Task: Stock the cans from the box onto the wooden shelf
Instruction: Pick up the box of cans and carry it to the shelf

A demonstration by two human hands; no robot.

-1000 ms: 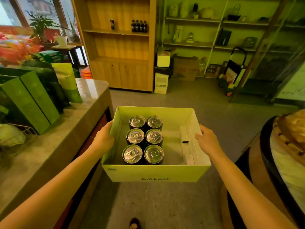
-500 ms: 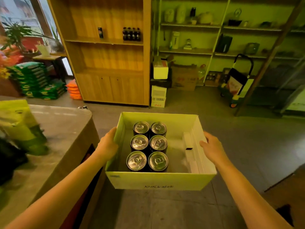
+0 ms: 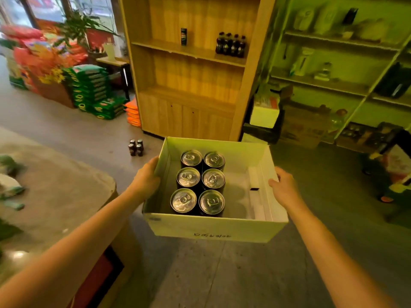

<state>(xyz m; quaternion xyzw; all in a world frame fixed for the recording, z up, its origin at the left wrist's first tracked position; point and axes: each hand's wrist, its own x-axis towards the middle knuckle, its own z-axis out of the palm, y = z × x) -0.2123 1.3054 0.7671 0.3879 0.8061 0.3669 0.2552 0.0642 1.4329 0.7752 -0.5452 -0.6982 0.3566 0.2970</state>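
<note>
I carry an open pale cardboard box (image 3: pixel 213 228) at waist height. My left hand (image 3: pixel 146 180) grips its left wall and my right hand (image 3: pixel 282 188) grips its right wall. Several dark cans (image 3: pixel 200 182) with silver tops stand in two rows in the box's left half. The wooden shelf (image 3: pixel 189 70) rises straight ahead, just beyond the box. One can (image 3: pixel 183 36) and a few dark bottles (image 3: pixel 230 45) stand on an upper board of the shelf.
A grey counter (image 3: pixel 55 196) runs along my left. Small bottles (image 3: pixel 135 147) stand on the floor near the shelf's foot. Stacked green bags (image 3: pixel 93 90) lie at the left back. Green wall shelves (image 3: pixel 333 81), cartons and a trolley (image 3: pixel 391 170) fill the right.
I have walked forward with the box; the wooden shelf is much closer and more centred. The counter has slid back to my left. Both hands keep their grip.
</note>
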